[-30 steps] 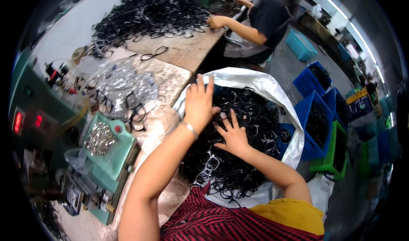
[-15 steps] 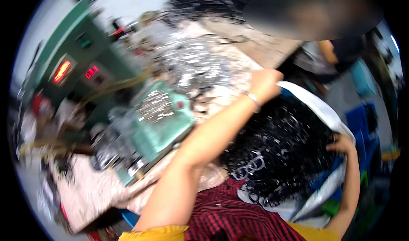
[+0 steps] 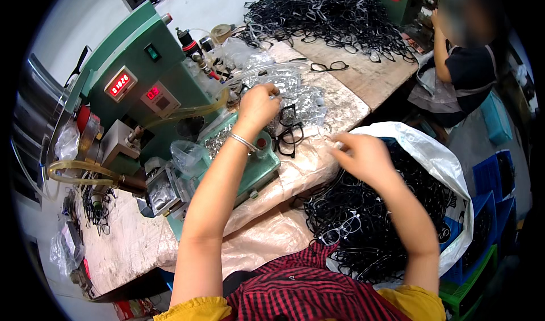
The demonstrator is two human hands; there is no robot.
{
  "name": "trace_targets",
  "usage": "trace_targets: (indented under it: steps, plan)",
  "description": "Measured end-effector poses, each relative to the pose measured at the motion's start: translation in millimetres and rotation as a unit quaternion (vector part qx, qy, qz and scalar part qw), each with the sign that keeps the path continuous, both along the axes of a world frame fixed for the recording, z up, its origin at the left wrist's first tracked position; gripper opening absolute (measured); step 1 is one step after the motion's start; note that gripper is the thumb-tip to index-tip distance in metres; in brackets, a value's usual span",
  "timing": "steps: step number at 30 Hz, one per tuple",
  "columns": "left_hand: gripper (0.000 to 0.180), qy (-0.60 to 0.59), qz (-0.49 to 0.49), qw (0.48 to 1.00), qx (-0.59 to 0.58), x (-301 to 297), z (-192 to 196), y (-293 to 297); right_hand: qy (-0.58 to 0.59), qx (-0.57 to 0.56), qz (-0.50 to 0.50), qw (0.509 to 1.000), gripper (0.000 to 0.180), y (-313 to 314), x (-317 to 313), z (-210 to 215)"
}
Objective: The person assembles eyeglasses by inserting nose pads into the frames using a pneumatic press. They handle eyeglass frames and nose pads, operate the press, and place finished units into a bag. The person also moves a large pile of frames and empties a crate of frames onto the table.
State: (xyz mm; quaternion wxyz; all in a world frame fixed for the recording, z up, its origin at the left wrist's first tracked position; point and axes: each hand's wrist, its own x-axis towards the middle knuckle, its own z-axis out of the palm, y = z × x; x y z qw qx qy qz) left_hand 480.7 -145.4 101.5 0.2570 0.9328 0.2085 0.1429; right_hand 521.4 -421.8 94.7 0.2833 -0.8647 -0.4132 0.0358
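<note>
My left hand (image 3: 258, 110), a bracelet on its wrist, reaches over the bench at clear bags of small silvery parts (image 3: 304, 97). Its fingers are curled closed; what they hold, if anything, is hidden. Just right of it, a black eyeglass frame (image 3: 290, 140) rests on the bench covering. My right hand (image 3: 369, 161), slightly blurred, hovers above the near-left rim of a white sack (image 3: 454, 179), thumb and fingers apart. Black eyeglass frames (image 3: 374, 213) fill the sack in a tangled heap. One clear frame (image 3: 340, 228) lies on top.
A green machine (image 3: 136, 65) with red displays stands at left; small metal pieces (image 3: 221, 142) lie on its green base. Black frames (image 3: 323, 14) are heaped at the back of the bench. Another person (image 3: 471, 77) sits at far right. Blue crates (image 3: 482, 213) stand beyond the sack.
My left hand has moved left from the sack's rim to the bags on the bench. My right hand has let go of the sack's right rim and moved left. The view has shifted.
</note>
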Motion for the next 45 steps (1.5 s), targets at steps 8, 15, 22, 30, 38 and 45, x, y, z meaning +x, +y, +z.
trace_targets:
  steps: [8,15,22,30,38,45]
  plan:
    - [0.072,-0.063,-0.103,0.906,-0.406,29.1,41.8,24.8,-0.111,0.003,-0.073,0.991,0.031,126.3,2.7,-67.0]
    - [0.056,-0.315,0.0,0.826,-0.467,80.1,74.8,66.1,0.04,0.101,-0.024,0.994,0.02,179.1,65.0,-47.5]
    - [0.052,-0.305,0.012,0.827,-0.472,77.5,81.6,77.1,0.0,0.047,-0.02,0.999,0.027,266.1,102.7,-32.8]
    - [0.05,-0.268,-0.014,0.835,-0.481,66.7,78.1,49.3,-0.057,-0.125,-0.007,0.99,0.039,243.2,125.2,-42.6]
    - [0.056,-0.215,-0.022,0.831,-0.512,69.4,62.4,19.3,0.16,-0.082,-0.059,0.982,0.053,230.0,161.2,-56.0]
    - [0.061,-0.186,-0.024,0.92,-0.345,19.6,61.5,11.1,0.099,0.11,0.105,0.983,0.028,126.4,75.5,42.2]
